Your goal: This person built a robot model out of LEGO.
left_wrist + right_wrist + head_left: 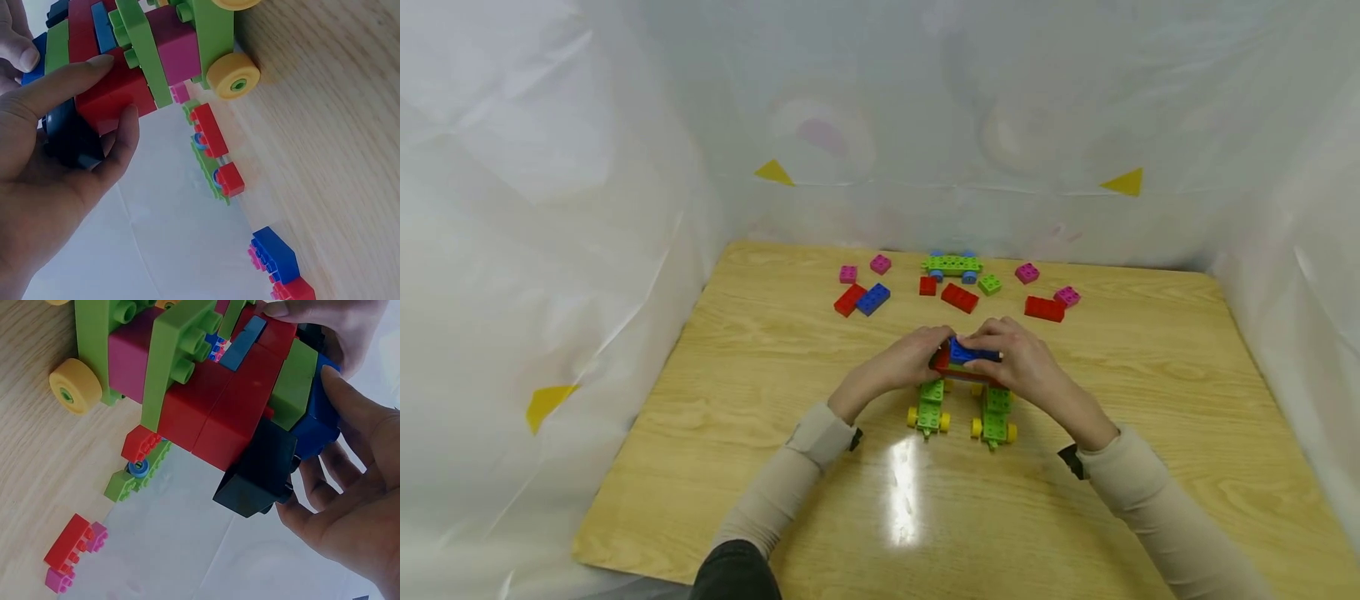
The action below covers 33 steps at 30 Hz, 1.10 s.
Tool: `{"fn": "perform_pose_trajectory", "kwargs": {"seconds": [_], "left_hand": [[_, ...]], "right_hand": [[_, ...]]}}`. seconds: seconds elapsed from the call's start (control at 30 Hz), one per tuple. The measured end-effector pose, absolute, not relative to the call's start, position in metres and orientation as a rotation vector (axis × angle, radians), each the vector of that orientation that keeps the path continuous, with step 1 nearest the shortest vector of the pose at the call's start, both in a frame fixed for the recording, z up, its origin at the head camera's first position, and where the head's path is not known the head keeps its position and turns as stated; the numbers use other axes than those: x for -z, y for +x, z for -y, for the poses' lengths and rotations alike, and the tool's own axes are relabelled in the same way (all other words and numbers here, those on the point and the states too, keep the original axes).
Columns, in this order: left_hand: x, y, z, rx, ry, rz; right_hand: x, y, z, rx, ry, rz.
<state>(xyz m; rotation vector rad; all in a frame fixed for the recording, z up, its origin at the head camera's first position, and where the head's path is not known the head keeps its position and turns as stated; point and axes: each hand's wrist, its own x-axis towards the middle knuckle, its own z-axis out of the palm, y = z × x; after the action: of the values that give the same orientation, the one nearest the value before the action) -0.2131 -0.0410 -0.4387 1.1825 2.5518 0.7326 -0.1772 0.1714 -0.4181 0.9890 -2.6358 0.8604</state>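
- Surface: the pale wood-grain surface (752, 375) has a glossy sheen; expect little grip on anything wheeled.
- Brick assembly: the multicoloured stacked plastic brick assembly (206, 394) is between the two hands, near the middle of the surface. Judged light and rigid, but weak at the stud joints (a sideways twist could part them).
- Right hand: the right hand (1019, 360) is partly closed, pinching the top of the stack between thumb and fingers.
- Left hand: the left hand (913, 360) is partly closed, thumb and finger gripping one end of the red layer.
- Bases: two long green plastic wheeled bases (929, 410) stand side by side, apart at the near end. Do not lift by one base alone; the joints above would likely carry the load.
- Red layer: the glossy red plastic bricks (119, 94) offer flat, hard sides. Recommended hold: both ends, low and level.
- Top brick: the blue plastic studded brick (312, 428) should be pressed straight down, never levered.
- Wheels: the round yellow plastic wheels (232, 76) probably turn freely; avoid gripping here.
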Motion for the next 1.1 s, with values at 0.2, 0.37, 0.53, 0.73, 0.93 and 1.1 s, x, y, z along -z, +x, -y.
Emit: {"fn": "perform_pose_trajectory", "kwargs": {"seconds": [0.2, 0.37, 0.53, 0.73, 0.93, 1.1], "left_hand": [[0.439, -0.212, 0.044, -0.756, 1.179, -2.525], [0.439, -0.212, 0.045, -0.742, 1.182, -2.549], [0.438, -0.211, 0.045, -0.719, 1.194, -2.566], [0.437, -0.210, 0.043, -0.693, 1.190, -2.577], [0.439, -0.209, 0.043, -0.668, 1.144, -2.573], [0.441, -0.210, 0.045, -0.677, 1.117, -2.574]], "right_hand": [[0.420, -0.176, -0.170, -0.885, 0.982, 2.631], [0.425, -0.177, -0.172, -0.932, 0.983, 2.621], [0.433, -0.177, -0.176, -0.979, 0.974, 2.627], [0.437, -0.174, -0.180, -1.082, 0.919, 2.657], [0.440, -0.171, -0.186, -1.091, 0.848, 2.710], [0.446, -0.167, -0.193, -1.047, 0.803, 2.710]]}}
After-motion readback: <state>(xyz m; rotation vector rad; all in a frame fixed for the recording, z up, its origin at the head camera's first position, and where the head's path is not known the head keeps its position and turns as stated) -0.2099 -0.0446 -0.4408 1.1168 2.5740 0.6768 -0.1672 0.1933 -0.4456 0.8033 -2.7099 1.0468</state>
